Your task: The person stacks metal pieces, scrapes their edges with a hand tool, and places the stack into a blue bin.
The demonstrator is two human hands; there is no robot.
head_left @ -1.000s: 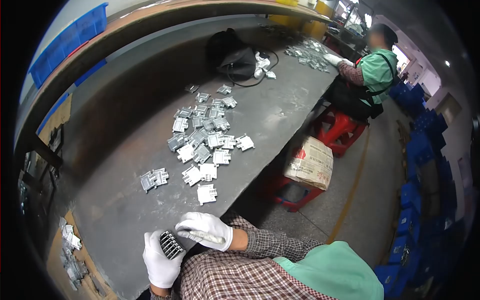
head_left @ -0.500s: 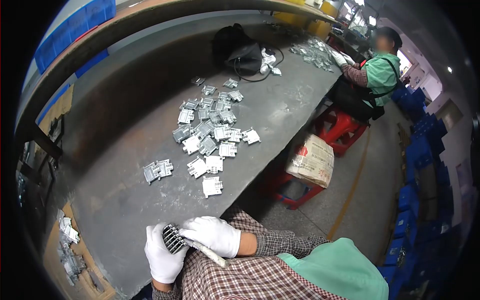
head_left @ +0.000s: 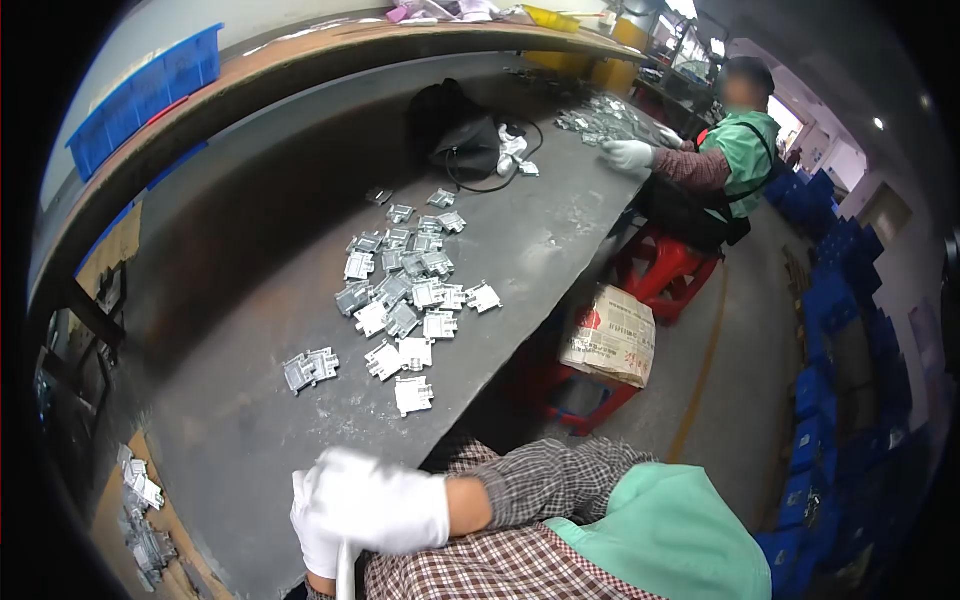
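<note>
Both my hands wear white gloves and meet at the table's near edge. My right hand, blurred, is closed on a tool with a whitish handle, which points down below it. Behind it, my left hand is mostly covered; its fingers look curled, but what they hold is hidden. Beyond the hands, a loose pile of silvery metal parts lies on the grey table. A few of them lie apart at the left, and one is nearest my hands.
A black bag rests further back. A person sits at the table's far right, gloved hands near more parts. Newspaper covers a red stool. Left are a shelf with a blue bin and a carton of parts.
My right hand has moved left over my left hand, hiding the ribbed dark metal part seen there before. The tool's handle has swung downward. The view has shifted, and the other person's hand has moved.
</note>
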